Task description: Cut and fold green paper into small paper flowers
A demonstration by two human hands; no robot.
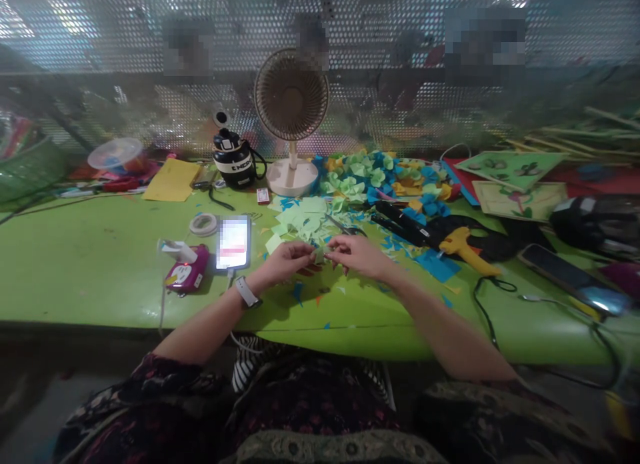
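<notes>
Between the fingertips of both hands is a small piece of light green paper [321, 255], held just above the green table. My left hand [290, 261], with a white-banded watch [246, 292] on its wrist, pinches the paper's left side. From the right, my right hand [357, 256] pinches the other side; the exact fold is too small to make out. Just beyond the hands lies a heap of pale green paper pieces [300, 221]. Dark-handled scissors [353, 230] rest among the scraps. Behind them is a pile of green, blue and yellow paper flowers [360, 177].
A white fan [293, 177] and a black bottle [234, 164] stand at the back. Left are a lit phone [233, 243], a tape roll [203, 224] and a purple power adapter [188, 271]. Right are a yellow glue gun [465, 251], a black stapler-like tool [403, 223] and another phone [565, 274].
</notes>
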